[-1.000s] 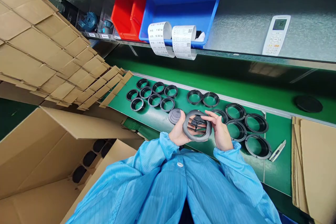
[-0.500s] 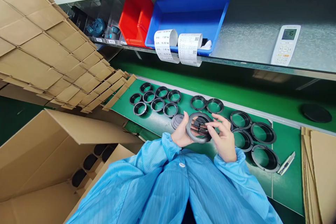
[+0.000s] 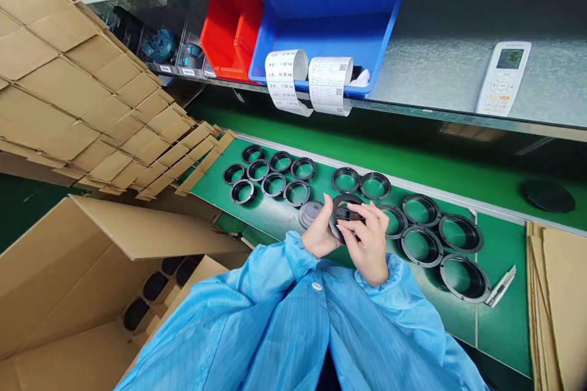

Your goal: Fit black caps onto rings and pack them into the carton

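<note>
Bezel point(image 3: 339, 202), round and dark grey: one piece, tilted, held up at the centre of the head view, slim dark bars across its opening. Left hand point(image 3: 317, 238): thumb extended up against the bezel's left edge, other fingers largely hidden behind it. Right hand point(image 3: 369, 248): fingers bent and close together across the bezel's right side, tips at the opening — whether they pinch a bar cannot be told.

Grey disc point(image 3: 310, 214): one, just beside the left hand, lying on the green bench point(image 3: 502, 333). Left group of black rings point(image 3: 274, 194): eight, left of centre. Right group of black rings point(image 3: 435, 250): seven, from centre to right of centre. Utility knife point(image 3: 501, 287): one, lower right, beside the nearest ring.

Cardboard dividers point(image 3: 68, 73): upper left. Open carton point(image 3: 50, 293): lower left, dark round pieces point(image 3: 155, 286) inside. Red bin point(image 3: 227, 30) and blue tray point(image 3: 330, 21): side by side, top centre, two curled label strips point(image 3: 327, 85) hanging at the tray's front. White remote point(image 3: 503, 79): one, upper right. Cardboard sheets point(image 3: 564, 293): lower right edge.
</note>
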Available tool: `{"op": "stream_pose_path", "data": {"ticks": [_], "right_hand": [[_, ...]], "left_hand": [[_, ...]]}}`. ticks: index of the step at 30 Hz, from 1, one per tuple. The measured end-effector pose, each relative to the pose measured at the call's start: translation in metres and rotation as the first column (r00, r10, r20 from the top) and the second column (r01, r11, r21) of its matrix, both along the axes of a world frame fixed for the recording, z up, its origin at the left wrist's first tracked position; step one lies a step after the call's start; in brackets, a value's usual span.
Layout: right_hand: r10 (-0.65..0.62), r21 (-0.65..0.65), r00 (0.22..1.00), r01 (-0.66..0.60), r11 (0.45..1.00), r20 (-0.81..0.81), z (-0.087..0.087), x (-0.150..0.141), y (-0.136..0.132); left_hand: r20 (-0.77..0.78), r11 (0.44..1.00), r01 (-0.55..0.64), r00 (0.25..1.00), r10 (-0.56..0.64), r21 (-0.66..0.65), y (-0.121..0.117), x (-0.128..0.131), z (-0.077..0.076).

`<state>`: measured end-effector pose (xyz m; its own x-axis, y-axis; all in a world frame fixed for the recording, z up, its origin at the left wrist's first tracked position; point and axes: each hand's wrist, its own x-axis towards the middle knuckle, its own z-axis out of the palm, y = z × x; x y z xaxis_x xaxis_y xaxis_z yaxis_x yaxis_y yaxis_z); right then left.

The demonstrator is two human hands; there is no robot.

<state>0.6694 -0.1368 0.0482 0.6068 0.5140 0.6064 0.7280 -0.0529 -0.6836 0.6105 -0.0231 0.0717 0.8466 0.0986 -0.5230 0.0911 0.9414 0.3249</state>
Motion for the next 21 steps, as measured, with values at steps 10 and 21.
{"op": "stream_pose_path", "data": {"ticks": [10, 21], "right_hand": [[0.226, 0.078, 0.943, -0.214, 0.974, -0.244, 0.01, 0.002, -0.02], [0.044, -0.026, 0.984, -0.04, 0.999, 0.174, 0.028, 0.012, 0.006]], "left_hand": [[0.09, 0.983, -0.129, 0.989, 0.118, 0.134, 0.054, -0.001, 0.01], [0.082, 0.995, -0.081, 0.994, 0.076, 0.062, 0.034, -0.006, 0.031]]}}
